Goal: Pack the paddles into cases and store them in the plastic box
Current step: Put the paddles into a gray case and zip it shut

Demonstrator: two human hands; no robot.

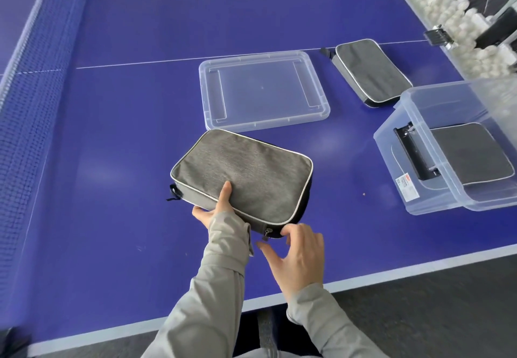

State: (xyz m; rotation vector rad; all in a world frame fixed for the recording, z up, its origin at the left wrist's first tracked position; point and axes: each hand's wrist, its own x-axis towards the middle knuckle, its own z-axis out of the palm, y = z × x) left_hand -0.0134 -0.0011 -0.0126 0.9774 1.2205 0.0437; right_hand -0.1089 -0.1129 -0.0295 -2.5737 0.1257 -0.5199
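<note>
A grey fabric paddle case [243,173] with pale piping lies tilted on the blue table, its near edge lifted. My left hand [216,206] grips that near edge, thumb on top and fingers underneath. My right hand [293,257] hovers just right of the case's zipper pull [267,233], fingers spread and loosely bent, holding nothing. A second grey case [372,71] lies farther back on the right. A third case [470,156] lies inside the clear plastic box [397,145] at the right edge. No bare paddle is visible.
The box's clear lid [263,90] lies flat on the table behind the held case. The net [30,83] runs along the left side. A clear tray of white balls [447,13] stands at the far right. The table's near edge [363,276] is close to me.
</note>
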